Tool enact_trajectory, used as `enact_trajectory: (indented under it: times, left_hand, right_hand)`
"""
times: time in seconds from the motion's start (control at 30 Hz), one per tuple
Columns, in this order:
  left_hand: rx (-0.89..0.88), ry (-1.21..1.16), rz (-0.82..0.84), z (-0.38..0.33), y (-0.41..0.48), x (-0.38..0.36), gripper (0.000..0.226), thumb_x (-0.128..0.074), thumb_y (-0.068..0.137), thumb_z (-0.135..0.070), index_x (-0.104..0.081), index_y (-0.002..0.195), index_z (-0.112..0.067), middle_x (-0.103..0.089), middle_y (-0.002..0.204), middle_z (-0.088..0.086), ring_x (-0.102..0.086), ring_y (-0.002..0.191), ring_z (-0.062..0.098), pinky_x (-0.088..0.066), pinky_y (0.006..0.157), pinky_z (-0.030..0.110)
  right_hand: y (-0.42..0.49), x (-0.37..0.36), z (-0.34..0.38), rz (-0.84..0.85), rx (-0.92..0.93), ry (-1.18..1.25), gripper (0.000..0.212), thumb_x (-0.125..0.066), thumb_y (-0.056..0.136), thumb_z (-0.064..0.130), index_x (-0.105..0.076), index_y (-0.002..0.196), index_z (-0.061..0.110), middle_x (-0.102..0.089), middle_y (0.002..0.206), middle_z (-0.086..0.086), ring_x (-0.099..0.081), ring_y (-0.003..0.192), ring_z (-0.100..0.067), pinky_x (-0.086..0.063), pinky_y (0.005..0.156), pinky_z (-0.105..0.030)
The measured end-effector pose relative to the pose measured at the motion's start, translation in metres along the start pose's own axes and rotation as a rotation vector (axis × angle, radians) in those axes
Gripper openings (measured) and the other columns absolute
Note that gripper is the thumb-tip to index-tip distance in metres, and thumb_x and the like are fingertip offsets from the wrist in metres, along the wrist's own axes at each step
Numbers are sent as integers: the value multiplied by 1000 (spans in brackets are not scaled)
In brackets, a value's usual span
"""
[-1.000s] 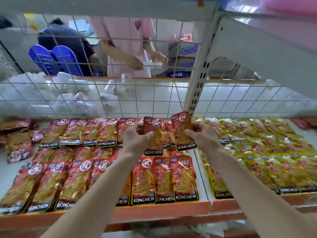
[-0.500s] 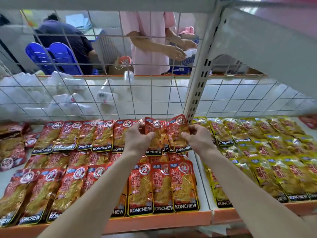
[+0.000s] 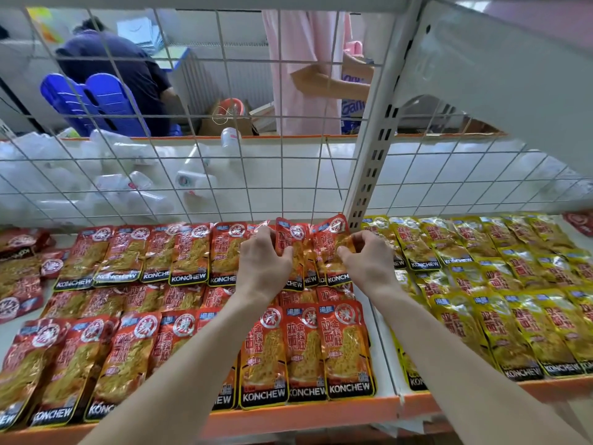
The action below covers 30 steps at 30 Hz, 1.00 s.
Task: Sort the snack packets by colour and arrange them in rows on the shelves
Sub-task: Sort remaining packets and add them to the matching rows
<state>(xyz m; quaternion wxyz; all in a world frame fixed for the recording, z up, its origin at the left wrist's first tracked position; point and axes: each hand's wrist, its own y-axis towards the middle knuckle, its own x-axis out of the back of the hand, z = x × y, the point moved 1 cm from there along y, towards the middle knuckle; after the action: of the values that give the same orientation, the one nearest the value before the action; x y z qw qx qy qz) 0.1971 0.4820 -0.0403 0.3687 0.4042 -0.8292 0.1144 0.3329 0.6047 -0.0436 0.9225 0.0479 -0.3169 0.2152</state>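
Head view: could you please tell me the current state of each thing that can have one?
left hand: pinching the back-row red packet
right hand: pinching the end red packet
red packets: lying flat in rows, left bay
yellow packets: lying flat in rows, right bay
dark red packets: loosely heaped, far left
white bottles: tumbled behind the wire mesh
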Motion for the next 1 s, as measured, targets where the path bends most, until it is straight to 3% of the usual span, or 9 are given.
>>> enact_trajectory:
  times: [0.1, 0.2, 0.27, 0.43, 0.73, 0.87, 1.0]
  left_hand:
    - [22, 125, -28, 4, 0, -3, 36, -69, 91, -33, -59, 115, -7, -59, 100, 7, -56, 96, 25, -49, 83, 36]
    - [80, 225, -13, 8, 3, -3, 46, -67, 90, -41, -59, 121, -9, -53, 119, 11, -50, 114, 29, -45, 96, 40]
    - [90, 255, -2, 10, 3, -3, 46, -66, 90, -45, -59, 119, -10, -48, 122, 10, -46, 117, 29, -44, 99, 42]
    - [80, 335, 5, 14, 1, -6, 48, -60, 91, -53, -57, 116, -13, -43, 127, 11, -39, 122, 29, -42, 100, 42]
    - [48, 352, 8, 13, -6, -14, 47, -54, 95, -48, -46, 130, -17, -40, 131, 11, -34, 126, 32, -36, 100, 44]
    - [-42, 379, 50, 12, -7, -10, 47, -55, 95, -46, -45, 137, -27, -31, 145, 9, -27, 134, 30, -30, 105, 45]
    - [-206, 432, 199, 13, -11, -6, 59, -56, 90, -57, -39, 144, -42, -18, 158, -4, -12, 143, 20, -20, 109, 46]
  right_hand:
    - [-2, 0, -1, -10, 11, -30, 14, -68, 91, 20, -61, 102, 14, -62, 92, 0, -55, 85, -15, -34, 54, -6]
    - [-2, -2, -3, -2, 0, -44, 16, -68, 92, 22, -61, 103, 13, -62, 92, -1, -56, 85, -15, -34, 54, -7]
    - [-2, -5, -3, -5, 11, -71, 16, -68, 91, 23, -62, 102, 13, -64, 91, -1, -57, 85, -16, -33, 55, -8]
    - [-4, -8, -4, -33, 30, -124, 17, -67, 91, 27, -62, 98, 12, -64, 88, -1, -58, 85, -19, -41, 69, -24]
    - [-3, -9, -8, -25, 40, -155, 20, -65, 92, 30, -62, 97, 11, -64, 91, -3, -59, 85, -21, -43, 70, -29]
    - [-2, -8, -9, -8, 63, -167, 21, -64, 93, 30, -63, 100, 11, -64, 93, -3, -58, 86, -20, -42, 70, -27]
    - [-2, -9, -9, -22, 100, -203, 23, -64, 93, 30, -62, 102, 9, -62, 96, -4, -57, 88, -19, -42, 71, -26]
